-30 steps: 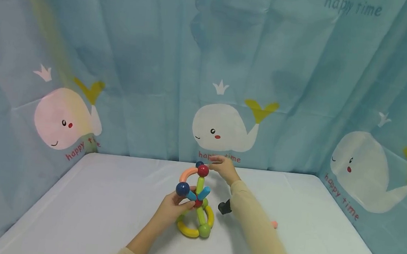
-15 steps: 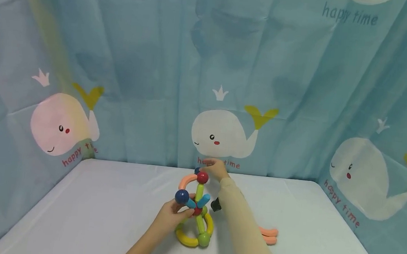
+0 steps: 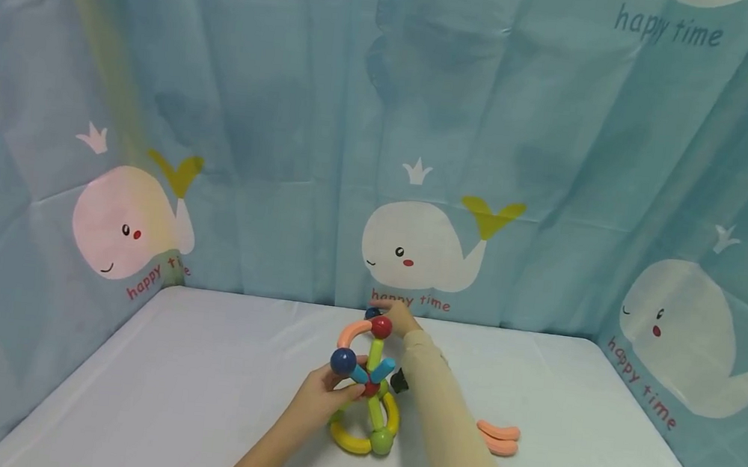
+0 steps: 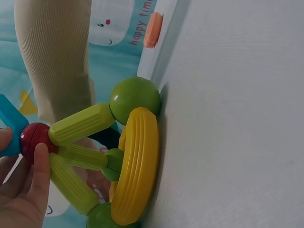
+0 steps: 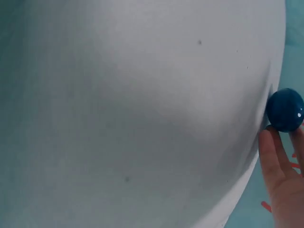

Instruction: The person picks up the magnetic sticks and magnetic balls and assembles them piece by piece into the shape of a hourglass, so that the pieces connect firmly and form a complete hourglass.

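A magnetic stick-and-ball toy figure stands on the table, with a ring of yellow curved sticks (image 4: 137,166) joined by green balls (image 4: 135,100) at its base. My left hand (image 3: 320,397) grips the red ball (image 4: 34,141) at its middle, where green sticks (image 4: 81,124) and light blue sticks meet. Higher up are a dark blue ball (image 3: 343,360), an orange curved stick (image 3: 354,331) and another red ball (image 3: 381,327). Behind the figure, my right hand (image 3: 400,317) pinches a loose blue ball (image 5: 286,110) with its fingertips near the table's far edge.
Two orange curved sticks (image 3: 498,438) lie side by side on the white table (image 3: 197,382), right of my right forearm. A curtain (image 3: 275,141) printed with whales encloses the table at the back and sides. A black object (image 3: 399,381) shows beside the right sleeve.
My right hand has lowered and moved left onto the blue ball. The right forearm has shifted left, showing both orange sticks. My left hand keeps its grip on the figure.
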Motion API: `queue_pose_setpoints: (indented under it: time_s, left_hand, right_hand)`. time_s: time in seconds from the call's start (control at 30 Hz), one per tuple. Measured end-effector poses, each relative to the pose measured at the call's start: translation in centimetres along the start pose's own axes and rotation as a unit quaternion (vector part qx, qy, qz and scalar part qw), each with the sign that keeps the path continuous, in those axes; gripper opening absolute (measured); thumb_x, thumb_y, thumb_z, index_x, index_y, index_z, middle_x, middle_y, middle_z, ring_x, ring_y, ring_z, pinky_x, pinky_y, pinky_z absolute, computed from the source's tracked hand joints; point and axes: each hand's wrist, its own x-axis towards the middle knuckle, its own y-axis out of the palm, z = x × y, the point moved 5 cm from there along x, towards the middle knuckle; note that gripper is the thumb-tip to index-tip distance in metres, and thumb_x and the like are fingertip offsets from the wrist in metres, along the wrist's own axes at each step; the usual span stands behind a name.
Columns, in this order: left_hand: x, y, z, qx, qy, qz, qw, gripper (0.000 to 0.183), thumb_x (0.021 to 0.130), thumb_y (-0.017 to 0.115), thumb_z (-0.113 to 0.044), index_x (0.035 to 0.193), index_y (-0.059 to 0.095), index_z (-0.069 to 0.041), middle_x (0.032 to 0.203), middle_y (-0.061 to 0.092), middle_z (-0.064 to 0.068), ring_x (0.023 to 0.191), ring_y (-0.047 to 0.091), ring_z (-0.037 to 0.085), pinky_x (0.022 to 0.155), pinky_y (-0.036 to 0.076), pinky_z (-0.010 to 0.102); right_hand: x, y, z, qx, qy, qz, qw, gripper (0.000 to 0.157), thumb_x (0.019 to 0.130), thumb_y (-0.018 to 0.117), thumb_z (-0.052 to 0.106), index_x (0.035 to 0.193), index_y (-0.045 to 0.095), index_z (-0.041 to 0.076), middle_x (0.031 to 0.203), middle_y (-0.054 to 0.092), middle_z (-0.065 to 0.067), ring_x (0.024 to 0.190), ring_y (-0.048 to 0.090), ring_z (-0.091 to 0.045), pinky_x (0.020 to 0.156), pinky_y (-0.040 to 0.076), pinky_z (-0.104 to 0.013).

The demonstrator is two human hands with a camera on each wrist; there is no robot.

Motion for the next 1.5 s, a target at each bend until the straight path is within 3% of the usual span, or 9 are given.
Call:
queue_pose_setpoints:
  time_s: [0.27,0.5,0.67,0.83,1.03,1.27,1.5]
  left_hand:
    - [-0.1,0.2,0.1,-0.008,-0.002,0.007,0.9999,0.049,0.093,0.071,-0.02,0.138,0.057,-0.009,0.142,0.057,0.016,0.138,0.047,0.039,0.095,0.057,0.032]
    - [0.0,-0.1,-0.2,0.015,-0.001,-0.003,0.9999,0.049,0.092,0.072,-0.024,0.137,0.059,-0.012,0.142,0.059,0.014,0.137,0.048,0.039,0.1,0.054,0.041]
    - [-0.1,0.1,-0.1,0.015,-0.006,0.004,0.9999,0.049,0.093,0.071,-0.025,0.138,0.058,-0.013,0.142,0.058,0.013,0.138,0.047,0.039,0.102,0.053,0.042]
    - [-0.1,0.3,0.0,0.02,-0.006,0.009,0.9997,0.049,0.093,0.07,-0.027,0.138,0.058,-0.014,0.143,0.058,0.014,0.139,0.045,0.04,0.102,0.053,0.043]
    - [0.0,-0.3,0.1,0.028,-0.025,-0.005,0.9993,0.048,0.092,0.071,-0.024,0.138,0.059,-0.017,0.14,0.06,0.014,0.134,0.052,0.037,0.099,0.055,0.041]
    - [0.3,-0.7,0.2,0.052,-0.025,-0.024,0.998,0.048,0.091,0.072,-0.027,0.137,0.06,-0.02,0.136,0.064,0.01,0.133,0.053,0.037,0.103,0.051,0.05]
    - [0.7,0.2,0.1,0.053,-0.016,-0.027,0.9981,0.052,0.089,0.074,-0.029,0.137,0.058,-0.018,0.135,0.064,0.011,0.133,0.053,0.04,0.101,0.052,0.051]
  right_hand:
    - [-0.4,0.1,-0.7,-0.003,0.011,-0.026,1.0,0.031,0.091,0.065,0.005,0.119,0.073,0.016,0.131,0.067,-0.011,0.131,0.053,-0.036,0.113,0.034,-0.065]
    - [-1.7,-1.0,-1.2,-0.013,0.009,-0.025,1.0,0.025,0.091,0.068,0.015,0.116,0.074,0.016,0.126,0.068,-0.01,0.121,0.06,-0.03,0.105,0.048,-0.052]
    - [-4.5,-2.7,-1.2,0.032,-0.012,-0.015,0.999,0.034,0.089,0.072,0.022,0.121,0.07,0.014,0.128,0.068,-0.009,0.12,0.061,-0.028,0.103,0.05,-0.05]
    - [-7.5,-5.5,-0.4,0.126,-0.029,-0.004,0.992,0.041,0.091,0.072,0.024,0.128,0.066,0.009,0.128,0.068,-0.012,0.115,0.067,-0.026,0.107,0.047,-0.051]
    - [-11.8,-8.1,1.4,0.158,-0.041,-0.009,0.987,0.044,0.09,0.074,0.03,0.128,0.066,0.01,0.127,0.066,-0.011,0.111,0.067,-0.02,0.11,0.045,-0.05]
    - [-16.2,-8.4,3.9,0.168,-0.078,0.009,0.983,0.043,0.087,0.077,0.029,0.124,0.068,0.01,0.112,0.074,-0.004,0.105,0.067,-0.016,0.106,0.049,-0.046]
    - [-18.0,-7.9,4.3,0.165,-0.1,0.022,0.981,0.042,0.087,0.076,0.025,0.125,0.067,0.007,0.112,0.075,-0.004,0.102,0.068,-0.014,0.103,0.052,-0.042]
